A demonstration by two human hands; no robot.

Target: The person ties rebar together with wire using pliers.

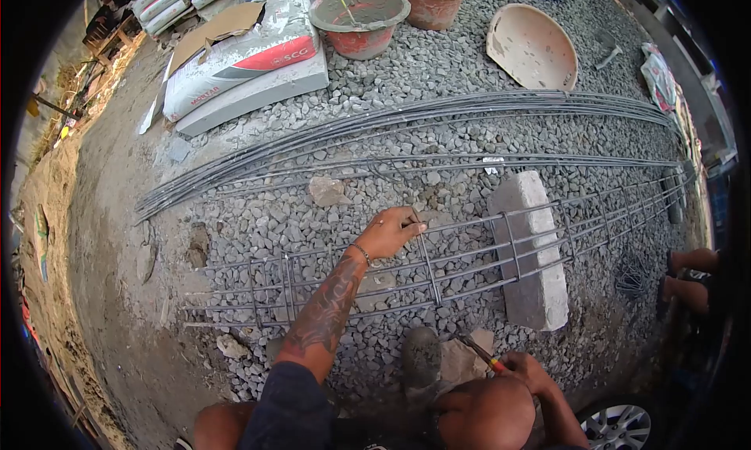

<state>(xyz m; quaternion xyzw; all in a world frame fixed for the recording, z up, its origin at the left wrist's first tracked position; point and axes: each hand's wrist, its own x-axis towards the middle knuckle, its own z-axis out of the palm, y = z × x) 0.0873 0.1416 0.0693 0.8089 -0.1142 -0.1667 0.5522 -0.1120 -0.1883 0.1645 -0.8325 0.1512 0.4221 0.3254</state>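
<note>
My left hand (389,232) reaches out over a rebar cage (469,250) lying on gravel, fingers pinched on the top of a steel stirrup (426,262) where it meets a long bar. My right hand (522,365) rests near my knee and grips a tool with a red and yellow handle (479,352), its tip pointing toward the cage. The cage rests across a grey concrete block (536,254).
Loose long rebars (391,125) lie beyond the cage. Mortar bags (242,59), two cement-crusted buckets (360,16) and a shallow basin (532,47) sit at the back. A coil of tie wire (630,274) lies right, near another person's feet (688,278). A wheel (618,426) shows at the bottom right.
</note>
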